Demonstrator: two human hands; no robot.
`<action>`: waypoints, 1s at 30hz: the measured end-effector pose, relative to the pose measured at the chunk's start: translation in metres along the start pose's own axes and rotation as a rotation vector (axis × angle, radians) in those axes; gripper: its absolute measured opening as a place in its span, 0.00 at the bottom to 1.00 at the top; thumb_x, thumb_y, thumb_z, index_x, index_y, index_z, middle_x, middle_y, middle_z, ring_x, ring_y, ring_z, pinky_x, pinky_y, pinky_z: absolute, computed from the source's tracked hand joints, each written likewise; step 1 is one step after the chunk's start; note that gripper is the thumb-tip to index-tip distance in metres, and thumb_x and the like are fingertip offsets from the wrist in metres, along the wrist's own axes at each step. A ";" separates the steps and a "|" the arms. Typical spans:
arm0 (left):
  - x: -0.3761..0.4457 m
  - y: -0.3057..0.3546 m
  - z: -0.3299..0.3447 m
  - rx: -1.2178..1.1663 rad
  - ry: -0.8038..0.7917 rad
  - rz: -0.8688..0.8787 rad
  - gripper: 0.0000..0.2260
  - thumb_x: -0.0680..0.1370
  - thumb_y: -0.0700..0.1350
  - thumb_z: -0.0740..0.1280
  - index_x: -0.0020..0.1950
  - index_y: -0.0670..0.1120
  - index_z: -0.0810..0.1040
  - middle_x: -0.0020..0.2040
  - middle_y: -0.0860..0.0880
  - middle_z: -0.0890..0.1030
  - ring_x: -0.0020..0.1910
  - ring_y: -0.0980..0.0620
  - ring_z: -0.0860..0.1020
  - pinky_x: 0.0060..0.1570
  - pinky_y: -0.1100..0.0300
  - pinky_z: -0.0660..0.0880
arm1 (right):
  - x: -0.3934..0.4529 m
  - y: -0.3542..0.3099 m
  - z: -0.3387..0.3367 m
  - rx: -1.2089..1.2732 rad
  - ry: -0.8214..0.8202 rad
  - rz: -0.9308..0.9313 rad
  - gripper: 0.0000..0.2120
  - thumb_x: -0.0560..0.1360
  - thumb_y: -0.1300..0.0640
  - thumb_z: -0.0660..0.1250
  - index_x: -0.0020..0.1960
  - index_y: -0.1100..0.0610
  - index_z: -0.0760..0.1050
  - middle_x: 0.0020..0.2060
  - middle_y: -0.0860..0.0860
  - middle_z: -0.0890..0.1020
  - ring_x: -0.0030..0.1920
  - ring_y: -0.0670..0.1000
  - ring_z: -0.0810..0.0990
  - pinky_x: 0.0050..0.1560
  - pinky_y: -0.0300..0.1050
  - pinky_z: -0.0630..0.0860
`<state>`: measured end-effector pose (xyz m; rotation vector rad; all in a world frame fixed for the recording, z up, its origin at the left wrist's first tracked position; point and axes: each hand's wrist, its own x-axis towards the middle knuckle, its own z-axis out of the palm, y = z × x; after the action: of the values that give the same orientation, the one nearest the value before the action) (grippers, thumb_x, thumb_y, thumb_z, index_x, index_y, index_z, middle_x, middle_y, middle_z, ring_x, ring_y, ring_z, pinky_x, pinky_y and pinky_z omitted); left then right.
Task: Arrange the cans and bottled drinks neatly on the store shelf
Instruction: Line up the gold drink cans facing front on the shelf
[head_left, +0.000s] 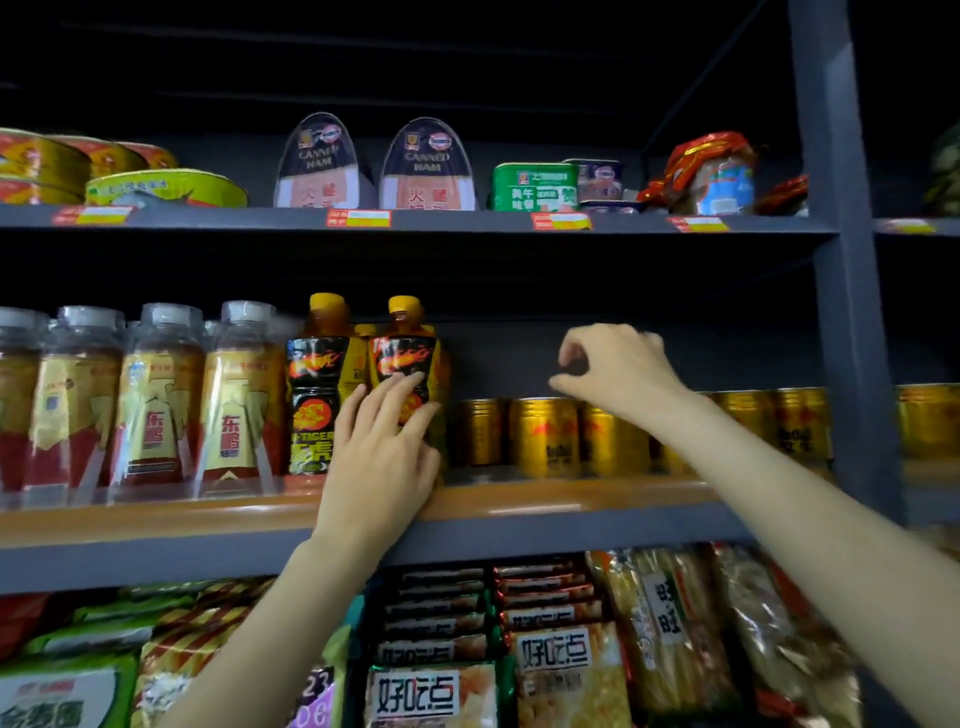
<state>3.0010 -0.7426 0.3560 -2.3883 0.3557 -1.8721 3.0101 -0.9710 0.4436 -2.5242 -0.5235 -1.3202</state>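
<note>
Fingers of the left hand (382, 457) are lying nearly straight against the front of the black-labelled bottle (408, 374), which is standing on the middle shelf (545, 496) beside its twin (314, 384). The right hand (615, 371) is hovering above the gold cans (545, 436), fingers loosely curled, gripping nothing.

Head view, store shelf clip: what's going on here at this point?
A person is straightening drinks on the middle shelf. The left hand rests with straight fingers against the right-hand black-and-orange Tiger bottle, which stands beside a matching bottle. The right hand hovers with loosely curled fingers above the row of gold cans, holding nothing. A gap separates the bottles from the cans.
</note>
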 end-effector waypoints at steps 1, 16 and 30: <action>0.000 0.006 -0.001 -0.020 0.021 -0.017 0.18 0.74 0.44 0.56 0.57 0.42 0.80 0.65 0.41 0.74 0.66 0.43 0.67 0.68 0.48 0.56 | -0.015 0.017 -0.012 0.039 0.025 -0.019 0.08 0.75 0.48 0.68 0.51 0.51 0.76 0.50 0.48 0.79 0.56 0.52 0.74 0.61 0.51 0.66; 0.096 0.330 0.048 -0.641 0.095 -0.151 0.16 0.74 0.43 0.59 0.60 0.44 0.75 0.62 0.45 0.71 0.61 0.47 0.67 0.60 0.51 0.63 | -0.104 0.353 -0.096 0.123 0.044 0.369 0.19 0.74 0.54 0.70 0.63 0.52 0.70 0.60 0.56 0.69 0.63 0.60 0.68 0.61 0.52 0.68; 0.149 0.448 0.082 -0.524 -0.115 -0.062 0.22 0.79 0.42 0.62 0.73 0.46 0.64 0.71 0.45 0.62 0.69 0.48 0.64 0.63 0.60 0.66 | -0.087 0.429 -0.052 0.370 0.100 0.365 0.25 0.69 0.55 0.75 0.60 0.52 0.66 0.56 0.54 0.70 0.58 0.57 0.73 0.50 0.42 0.66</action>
<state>3.0561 -1.2180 0.3831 -2.8410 0.8657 -1.8314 3.1064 -1.3964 0.3798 -2.1134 -0.2408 -1.0914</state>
